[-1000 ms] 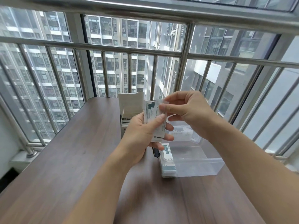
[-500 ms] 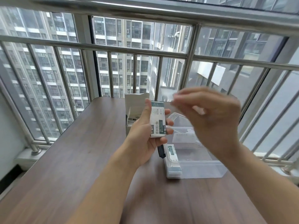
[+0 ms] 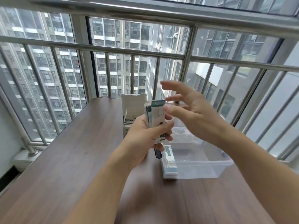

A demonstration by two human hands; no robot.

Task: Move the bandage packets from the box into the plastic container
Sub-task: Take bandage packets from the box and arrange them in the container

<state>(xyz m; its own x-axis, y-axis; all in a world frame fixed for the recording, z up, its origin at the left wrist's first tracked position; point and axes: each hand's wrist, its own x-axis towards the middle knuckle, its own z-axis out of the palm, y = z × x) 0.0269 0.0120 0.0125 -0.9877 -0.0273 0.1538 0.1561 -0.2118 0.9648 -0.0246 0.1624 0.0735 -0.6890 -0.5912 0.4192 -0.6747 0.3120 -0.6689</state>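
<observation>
Dark brown wood-grain table (image 3: 68,159) runs up to a big window (image 3: 113,50) with dark frames. Steel railing (image 3: 145,13) of round bars stands just inside the glass, thick top rail, thinner mid rail, vertical bars below, posts footed on a pale sill (image 3: 21,157) at left. Outside: grey high-rise apartment blocks (image 3: 48,75) with rows of balconies, close together. Flat, overcast daylight, soft shadows on the tabletop. Strip of pale wall (image 3: 4,135) at far left.

- The left hand (image 3: 145,135) is raised, fingers and thumb curled round a stack of white-and-green bandage packets (image 3: 156,120).
- The right hand (image 3: 192,113) hovers beside it, fingers spread and loose, holding nothing.
</observation>
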